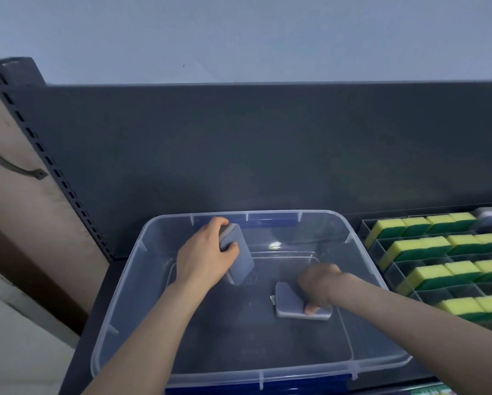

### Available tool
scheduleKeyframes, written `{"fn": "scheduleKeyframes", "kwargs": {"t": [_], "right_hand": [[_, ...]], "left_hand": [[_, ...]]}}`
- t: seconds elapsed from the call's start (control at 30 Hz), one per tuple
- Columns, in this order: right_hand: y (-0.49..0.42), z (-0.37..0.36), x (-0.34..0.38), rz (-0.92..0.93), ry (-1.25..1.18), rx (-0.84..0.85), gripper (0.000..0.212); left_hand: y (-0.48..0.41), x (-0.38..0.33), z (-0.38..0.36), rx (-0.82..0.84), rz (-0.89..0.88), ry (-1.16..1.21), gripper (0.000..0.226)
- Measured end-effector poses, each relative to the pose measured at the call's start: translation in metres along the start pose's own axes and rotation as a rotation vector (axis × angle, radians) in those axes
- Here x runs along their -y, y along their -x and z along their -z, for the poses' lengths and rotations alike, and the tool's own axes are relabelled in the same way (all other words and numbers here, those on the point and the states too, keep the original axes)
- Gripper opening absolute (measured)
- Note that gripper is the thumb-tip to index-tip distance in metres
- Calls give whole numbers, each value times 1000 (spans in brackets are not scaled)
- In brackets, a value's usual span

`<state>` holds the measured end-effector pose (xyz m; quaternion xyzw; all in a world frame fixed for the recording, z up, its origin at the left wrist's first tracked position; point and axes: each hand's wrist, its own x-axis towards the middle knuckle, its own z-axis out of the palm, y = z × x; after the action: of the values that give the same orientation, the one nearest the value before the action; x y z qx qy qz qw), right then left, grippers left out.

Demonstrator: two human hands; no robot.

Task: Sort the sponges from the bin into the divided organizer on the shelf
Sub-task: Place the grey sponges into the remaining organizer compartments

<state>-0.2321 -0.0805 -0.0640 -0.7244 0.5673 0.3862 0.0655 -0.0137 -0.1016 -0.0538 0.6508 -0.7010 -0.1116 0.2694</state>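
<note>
In the clear bin (119,295) we count two grey sponges: our left hand (203,256) grips one (237,256) raised, our right hand (320,283) clasps another (291,302) on the floor, the divided organizer (381,253) at right.

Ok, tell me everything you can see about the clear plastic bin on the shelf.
The bin is a large, rectangular, see-through plastic tub with rounded corners, a flanged rim and small ribs under it. It sits lidless on the dark shelf, left of the organizer. One grey sponge lies on its floor under the right hand; the left hand holds another grey sponge above it.
</note>
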Motion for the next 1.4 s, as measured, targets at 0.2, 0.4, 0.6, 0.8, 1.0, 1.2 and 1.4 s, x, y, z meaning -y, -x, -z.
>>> {"fn": "scheduleKeyframes", "kwargs": {"t": [0.2, 0.4, 0.6, 0.8, 1.0, 1.2, 1.4], "right_hand": [[-3, 3, 0, 205, -424, -456, 54], [-18, 2, 8, 19, -725, -247, 43], [-26, 9, 28, -30, -802, -260, 44], [-14, 16, 7, -63, -977, -412, 43], [26, 6, -11, -135, -1244, -667, 25], [68, -16, 8, -266, -1309, -910, 41], [101, -24, 13, -327, -1366, -1037, 41]], "left_hand": [[1, 1, -1, 18, -7, -9, 37], [0, 1, 0, 32, -4, -12, 39], [1, 1, 0, 53, -18, -17, 39], [3, 1, 3, 72, -14, -9, 43], [6, -8, 10, 128, -42, -16, 36], [14, -15, 22, 180, -109, 58, 34], [25, -23, 37, 151, -171, 222, 40]]}}
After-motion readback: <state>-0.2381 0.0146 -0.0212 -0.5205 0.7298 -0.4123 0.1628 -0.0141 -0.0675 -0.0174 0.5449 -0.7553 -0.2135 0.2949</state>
